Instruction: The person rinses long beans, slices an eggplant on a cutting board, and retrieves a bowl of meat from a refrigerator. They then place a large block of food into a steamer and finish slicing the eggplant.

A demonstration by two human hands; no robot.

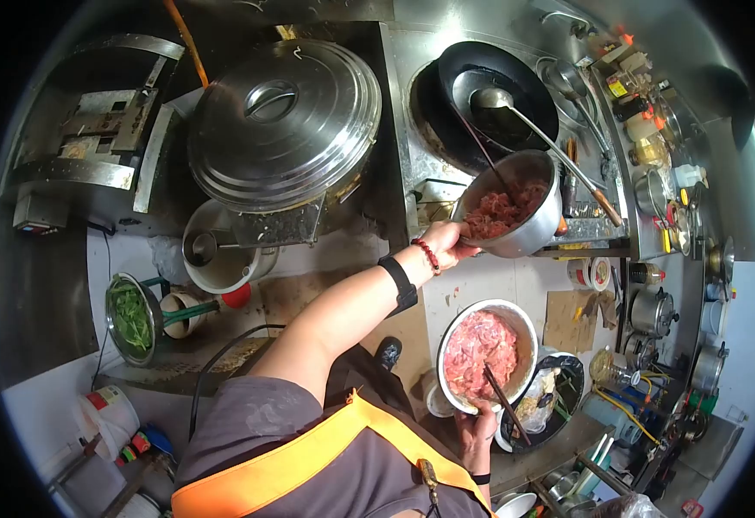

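Our left hand (446, 243) grips the small bowl (534, 233) of raw meat beside the empty wok (520, 82), our right hand (478, 432) holds the big bowl (529, 335) and chopsticks (505, 402); cooking seems unstarted.

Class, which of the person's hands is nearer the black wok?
Left. The left hand grips the small meat bowl right beside the wok. The right hand holds the large meat bowl, farther from it.
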